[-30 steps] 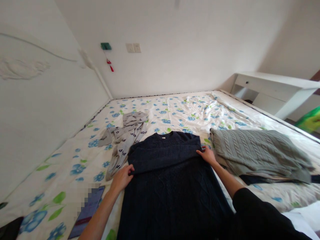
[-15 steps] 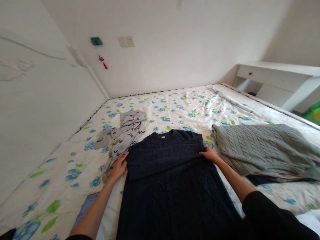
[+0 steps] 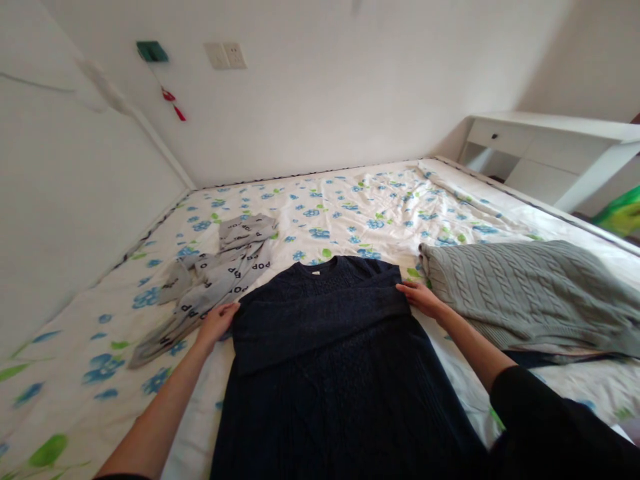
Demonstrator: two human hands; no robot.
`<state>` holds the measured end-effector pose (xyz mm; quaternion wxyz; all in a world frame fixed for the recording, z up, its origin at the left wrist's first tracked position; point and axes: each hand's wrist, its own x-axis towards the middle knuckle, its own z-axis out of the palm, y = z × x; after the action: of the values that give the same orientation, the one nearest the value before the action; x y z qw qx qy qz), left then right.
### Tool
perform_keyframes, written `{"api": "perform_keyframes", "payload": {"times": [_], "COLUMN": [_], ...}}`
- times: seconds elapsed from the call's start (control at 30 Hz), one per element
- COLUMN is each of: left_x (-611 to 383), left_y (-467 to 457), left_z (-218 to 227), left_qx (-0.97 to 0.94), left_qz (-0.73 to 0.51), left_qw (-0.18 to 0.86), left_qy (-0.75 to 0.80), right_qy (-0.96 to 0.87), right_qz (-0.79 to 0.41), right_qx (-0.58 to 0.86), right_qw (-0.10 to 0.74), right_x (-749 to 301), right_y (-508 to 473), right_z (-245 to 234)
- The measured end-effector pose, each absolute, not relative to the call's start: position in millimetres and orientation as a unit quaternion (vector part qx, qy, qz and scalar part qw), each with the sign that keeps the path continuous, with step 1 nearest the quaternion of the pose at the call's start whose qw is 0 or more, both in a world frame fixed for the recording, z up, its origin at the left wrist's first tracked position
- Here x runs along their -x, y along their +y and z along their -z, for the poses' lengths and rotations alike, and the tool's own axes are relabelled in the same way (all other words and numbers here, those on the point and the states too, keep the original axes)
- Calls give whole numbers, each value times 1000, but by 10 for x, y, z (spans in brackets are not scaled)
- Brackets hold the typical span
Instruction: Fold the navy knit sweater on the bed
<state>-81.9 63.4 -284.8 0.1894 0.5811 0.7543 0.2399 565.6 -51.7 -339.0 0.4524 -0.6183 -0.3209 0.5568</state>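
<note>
A dark navy knitted sweater [image 3: 325, 393] lies spread on the bed, its neckline away from me and its sleeves folded across the chest. My left hand [image 3: 218, 323] pinches the sweater's left shoulder edge, fingers closed on the fabric. At the opposite shoulder, my right hand [image 3: 419, 297] grips the edge between thumb and fingers. Just beyond my left hand lies a crumpled grey garment [image 3: 245, 250] with black lettering. A grey-green cable-knit sweater [image 3: 520, 287] rests folded to the right of my right hand, on top of other cloth.
A white bed sheet [image 3: 320, 213] with blue flowers covers the bed. White walls stand behind and to the left, with a socket plate [image 3: 225, 56] and a red hanging ornament [image 3: 173, 105]. A white desk [image 3: 550, 147] stands beyond the bed's right edge.
Both hands stay at the sweater's shoulders. The grey lettered garment's lower end now reaches farther left, away from the sweater. The view has shifted slightly, and the blue-violet cloth by my left forearm is out of sight.
</note>
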Motion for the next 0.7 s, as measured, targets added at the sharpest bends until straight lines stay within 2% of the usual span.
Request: {"api": "perform_keyframes", "payload": {"times": [0.13, 0.2, 0.27, 0.37, 0.5, 0.57, 0.7], "left_x": [385, 239, 150, 90, 37, 9, -76], "left_y": [731, 883, 1075, 1355, 1663, 1813, 2075], "left_z": [2910, 2872, 2829, 2809, 2846, 2858, 2834], "left_qx": [-477, -466, -504, -584, -641, -638, -614], "left_qz": [-283, -266, -231, -167, -132, -174, -208], "left_qw": [370, 420, 384, 326, 315, 266, 175], "left_qy": [745, 732, 738, 725, 687, 702, 741], "right_qy": [-332, -353, -377, -431, -592, -624, -549], "right_qz": [-529, -482, -405, -291, -258, -242, -151], "right_qx": [611, 643, 706, 792, 743, 725, 789], "right_qw": [486, 479, 442, 322, 177, 160, 231], "right_x": [-5622, -5633, -5666, -5684, -5565, -5519, -5619], "right_y": [-212, 14, 289, 735, 1194, 1319, 1413], "right_z": [3431, 3450, 3435, 3345, 3211, 3171, 3157]}}
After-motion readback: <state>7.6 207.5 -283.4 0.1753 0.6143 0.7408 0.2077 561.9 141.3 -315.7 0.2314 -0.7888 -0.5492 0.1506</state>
